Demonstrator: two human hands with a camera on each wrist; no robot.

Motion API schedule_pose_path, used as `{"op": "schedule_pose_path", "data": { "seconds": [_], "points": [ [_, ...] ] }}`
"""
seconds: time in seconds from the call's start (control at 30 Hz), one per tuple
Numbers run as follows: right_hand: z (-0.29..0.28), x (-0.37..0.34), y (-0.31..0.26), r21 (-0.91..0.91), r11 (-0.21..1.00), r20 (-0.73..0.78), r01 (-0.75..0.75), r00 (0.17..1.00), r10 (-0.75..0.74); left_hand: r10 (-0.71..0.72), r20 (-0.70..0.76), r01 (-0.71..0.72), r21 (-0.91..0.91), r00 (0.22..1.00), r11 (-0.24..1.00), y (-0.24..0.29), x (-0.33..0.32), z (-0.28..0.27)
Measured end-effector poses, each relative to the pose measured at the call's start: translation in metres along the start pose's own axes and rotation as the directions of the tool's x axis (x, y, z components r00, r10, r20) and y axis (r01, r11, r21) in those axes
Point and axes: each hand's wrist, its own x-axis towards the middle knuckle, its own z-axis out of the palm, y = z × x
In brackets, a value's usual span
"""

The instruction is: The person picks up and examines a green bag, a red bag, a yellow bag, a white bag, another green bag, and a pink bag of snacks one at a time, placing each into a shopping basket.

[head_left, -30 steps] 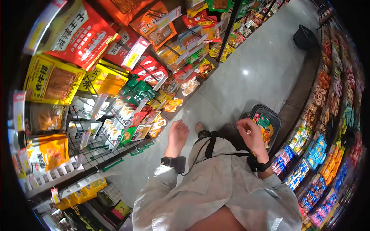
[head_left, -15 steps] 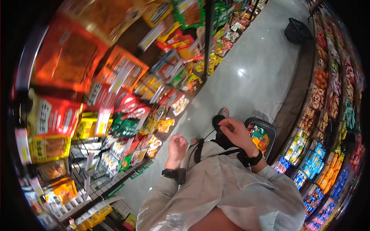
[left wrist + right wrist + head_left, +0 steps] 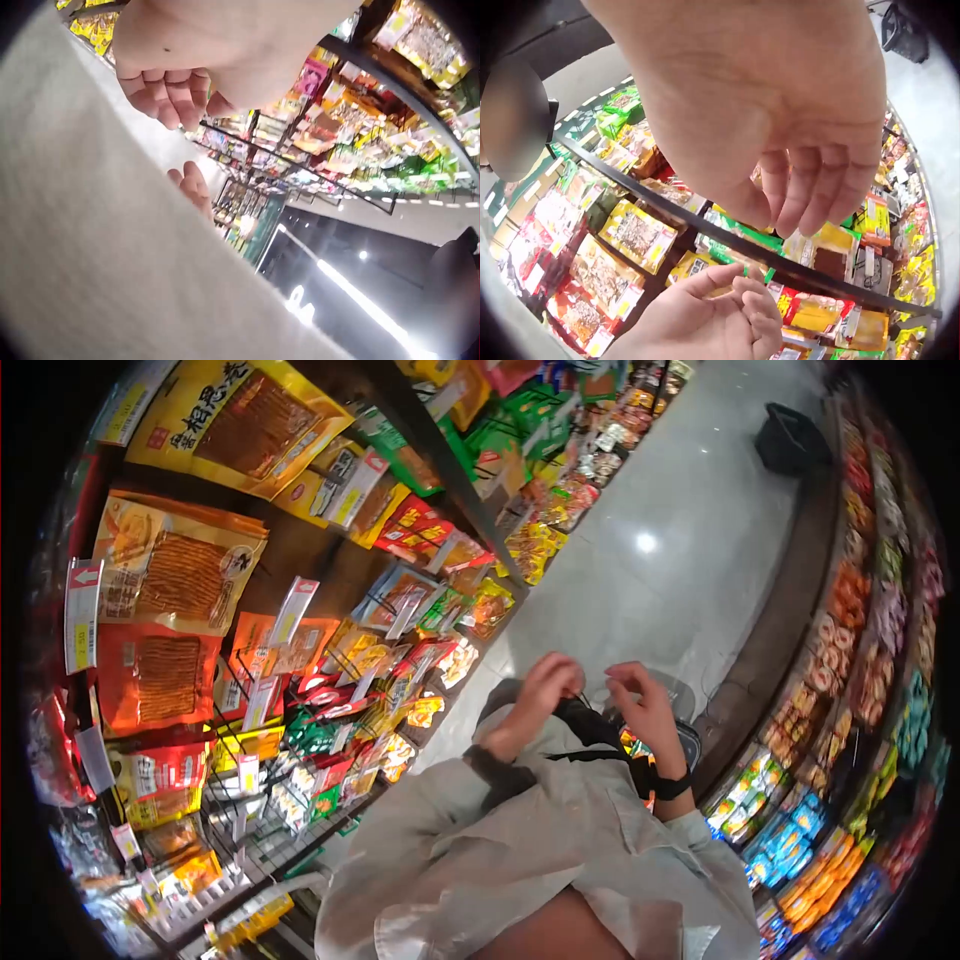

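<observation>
In the head view both hands are held in front of the body at waist height, a short gap between them. The left hand [image 3: 545, 695] has loosely bent fingers and holds nothing; it appears at the top of the left wrist view [image 3: 172, 71]. My right hand [image 3: 645, 710] is empty too, its fingers slightly bent, above a dark basket [image 3: 688, 738] with colourful packets that it partly hides. The right wrist view shows the right palm [image 3: 780, 112] near, with the left hand [image 3: 712, 322] below it. Neither hand touches a packet.
Shelves of hanging snack packets [image 3: 190, 580] with price tags line the left. Bins of wrapped sweets [image 3: 790, 840] curve along the right. A grey tiled floor [image 3: 660, 580] runs between them, with a black basket [image 3: 790, 440] farther up the aisle.
The left hand has moved right, closer to the right hand. The head view has shifted along the left shelves, showing other packets. The basket near the right hand is now more hidden.
</observation>
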Motion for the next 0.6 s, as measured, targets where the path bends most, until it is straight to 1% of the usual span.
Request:
{"op": "schedule_pose_path", "data": {
  "seconds": [0.03, 0.1, 0.17, 0.2, 0.27, 0.33, 0.4, 0.43, 0.47, 0.53, 0.57, 0.6],
  "points": [
    [-0.009, 0.002, 0.009, 0.017, 1.000, -0.042, 0.020, 0.999, -0.019, 0.021, -0.006, -0.021, 0.030, 1.000, 0.999, 0.001, 0.013, 0.004],
    [-0.021, 0.013, 0.018, -0.003, 0.999, -0.050, -0.038, 0.998, 0.038, 0.062, 0.005, -0.062, 0.097, 0.998, 0.993, 0.003, 0.047, 0.002],
    [-0.034, 0.024, 0.024, -0.008, 0.995, -0.045, -0.097, 0.994, 0.096, 0.100, -0.206, -0.100, 0.013, 0.973, 0.995, 0.018, 0.083, -0.023],
    [-0.039, 0.032, 0.025, -0.003, 0.995, -0.049, -0.101, 0.994, 0.101, 0.114, -0.305, -0.128, -0.027, 0.945, 0.991, 0.028, 0.100, -0.041],
    [-0.048, 0.051, 0.024, 0.004, 0.994, -0.058, -0.108, 0.993, 0.108, 0.090, -0.491, -0.182, -0.143, 0.867, 0.973, 0.045, 0.124, -0.081],
    [-0.056, 0.074, 0.027, 0.003, 0.992, -0.075, -0.128, 0.989, 0.128, 0.025, -0.635, -0.304, -0.335, 0.772, 0.892, 0.044, 0.152, -0.132],
    [-0.062, 0.105, 0.020, -0.003, 0.992, -0.082, -0.129, 0.988, 0.128, -0.177, -0.729, -0.350, -0.509, 0.662, 0.787, 0.050, 0.178, -0.168],
    [-0.065, 0.118, 0.014, -0.011, 0.992, -0.079, -0.127, 0.989, 0.125, -0.290, -0.747, -0.383, -0.584, 0.598, 0.716, 0.051, 0.182, -0.178],
    [-0.069, 0.133, 0.008, -0.022, 0.992, -0.072, -0.121, 0.990, 0.119, -0.308, -0.762, -0.401, -0.586, 0.570, 0.704, 0.048, 0.185, -0.185],
    [-0.072, 0.168, 0.000, 0.031, 0.996, -0.003, -0.087, 0.996, 0.087, -0.328, -0.786, -0.441, -0.580, 0.523, 0.685, 0.047, 0.192, -0.197],
    [-0.072, 0.183, -0.001, 0.059, 0.996, 0.034, -0.073, 0.997, 0.071, -0.301, -0.796, -0.455, -0.562, 0.525, 0.691, 0.020, 0.202, -0.221],
    [-0.071, 0.203, -0.003, 0.023, 0.998, 0.078, -0.052, 0.996, 0.050, -0.163, -0.832, -0.455, -0.441, 0.530, 0.773, -0.007, 0.216, -0.239]
  ]
}}
